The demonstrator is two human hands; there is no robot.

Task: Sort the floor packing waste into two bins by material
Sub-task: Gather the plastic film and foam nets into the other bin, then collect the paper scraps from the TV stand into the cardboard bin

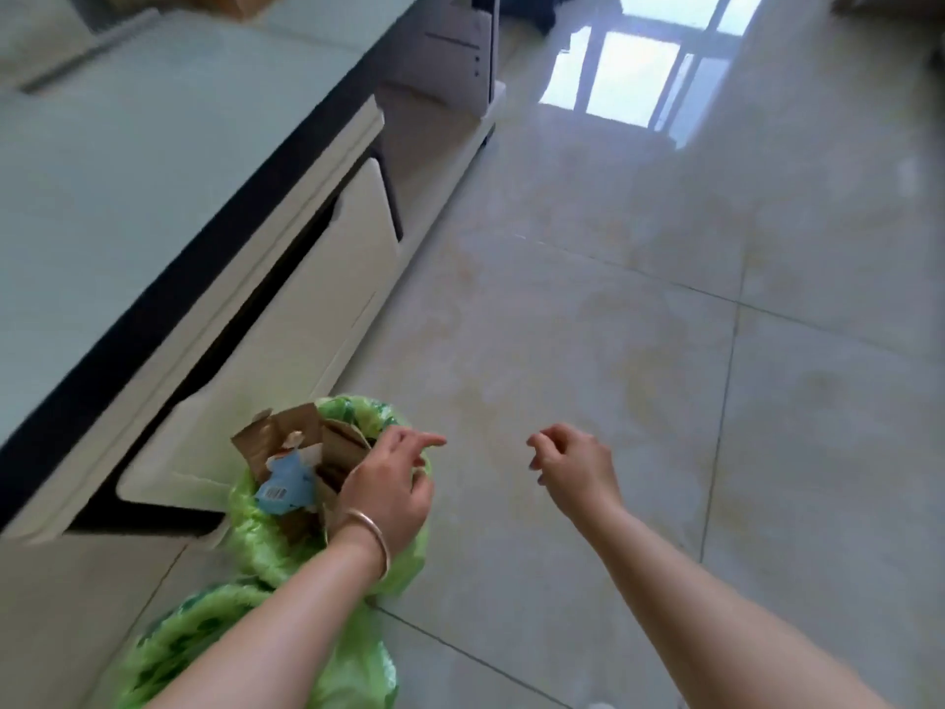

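Both hands open and empty, left hand (pixel 391 486) over the cardboard-filled green bin (pixel 255 534), right hand (pixel 572 465) apart.

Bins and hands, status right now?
Left hand over far green-lined bin, cardboard inside. Right hand empty, open. Floor ahead bare.

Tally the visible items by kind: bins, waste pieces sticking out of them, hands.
Green-bagged bins: 2, far and near
Cardboard pieces: 2, and
Blue printed wrapper: 1
Hands: 2, left hand and right hand
Total: 7
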